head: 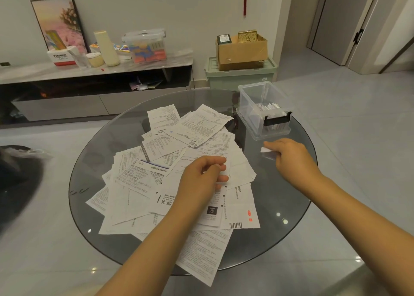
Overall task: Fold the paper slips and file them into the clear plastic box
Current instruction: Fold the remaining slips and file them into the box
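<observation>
Your right hand (289, 155) pinches a folded slip (267, 150) just short of the clear plastic box (264, 109), left hand (201, 177) curled on the loose pile (170, 174): lift carelessly and sheets slide off the glass bench (291, 206)

Round glass table (107, 143), cardboard box (242, 51) atop green bin (239, 77), leaning framed picture (58, 20), lidded tub (146, 47) possibly of toys
</observation>
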The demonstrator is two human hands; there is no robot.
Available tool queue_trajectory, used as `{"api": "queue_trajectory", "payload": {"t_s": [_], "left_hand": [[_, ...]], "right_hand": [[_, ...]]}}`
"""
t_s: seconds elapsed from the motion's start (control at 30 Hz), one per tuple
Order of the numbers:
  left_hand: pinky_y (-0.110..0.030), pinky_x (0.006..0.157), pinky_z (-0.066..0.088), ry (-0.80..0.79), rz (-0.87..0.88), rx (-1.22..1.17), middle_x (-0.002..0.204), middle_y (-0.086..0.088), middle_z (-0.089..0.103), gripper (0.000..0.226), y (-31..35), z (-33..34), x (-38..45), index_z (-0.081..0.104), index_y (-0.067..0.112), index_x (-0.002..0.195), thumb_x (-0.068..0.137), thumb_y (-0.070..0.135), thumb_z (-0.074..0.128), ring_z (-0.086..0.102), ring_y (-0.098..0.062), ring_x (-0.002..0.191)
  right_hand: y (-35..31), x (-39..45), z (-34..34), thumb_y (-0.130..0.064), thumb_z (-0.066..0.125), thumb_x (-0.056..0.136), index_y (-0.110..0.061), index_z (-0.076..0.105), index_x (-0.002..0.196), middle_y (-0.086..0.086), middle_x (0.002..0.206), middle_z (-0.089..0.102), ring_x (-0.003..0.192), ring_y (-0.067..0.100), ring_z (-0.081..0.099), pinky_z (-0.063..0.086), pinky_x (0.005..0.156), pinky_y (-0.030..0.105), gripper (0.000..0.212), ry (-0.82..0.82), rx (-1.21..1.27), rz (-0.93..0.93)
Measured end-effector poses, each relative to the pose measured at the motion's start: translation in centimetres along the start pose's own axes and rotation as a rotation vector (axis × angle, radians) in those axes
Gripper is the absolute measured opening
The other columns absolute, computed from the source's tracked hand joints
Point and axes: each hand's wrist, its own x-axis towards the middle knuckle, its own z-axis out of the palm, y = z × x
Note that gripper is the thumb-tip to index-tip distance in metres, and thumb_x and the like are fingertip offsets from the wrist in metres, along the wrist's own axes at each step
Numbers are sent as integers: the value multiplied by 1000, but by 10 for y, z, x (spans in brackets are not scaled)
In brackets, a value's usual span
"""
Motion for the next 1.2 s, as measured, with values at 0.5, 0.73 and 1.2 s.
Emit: {"api": "queue_trajectory", "payload": {"t_s": [0.5, 0.73, 1.2], "left_hand": [[-20, 69, 55, -8, -3, 5, 96, 4, 70, 25, -1, -4, -3, 67, 20, 100, 93, 8, 46, 69, -10, 78], [-23, 74, 56, -21, 0, 19, 95, 5, 70, 25, -1, -3, -4, 67, 21, 99, 93, 9, 46, 69, -9, 77], [-24, 75, 55, -46, 8, 55, 94, 6, 70, 25, -2, -3, -5, 67, 22, 98, 94, 9, 46, 69, -8, 78]], "right_hand": [[7, -2, 6, 0, 42, 94, -28, 44, 138, 6, 123, 50, 117, 27, 36, 40, 82, 30, 52, -36, -267, -4], [8, -4, 6, 8, 48, 87, -1, 62, 119, 22, 110, 61, 104, 40, 49, 45, 78, 38, 36, 79, -205, 2], [0, -16, 1, -13, 30, 98, 0, 24, 142, 5, 143, 31, 123, 22, 26, 35, 97, 27, 46, -149, -309, -37]]}}
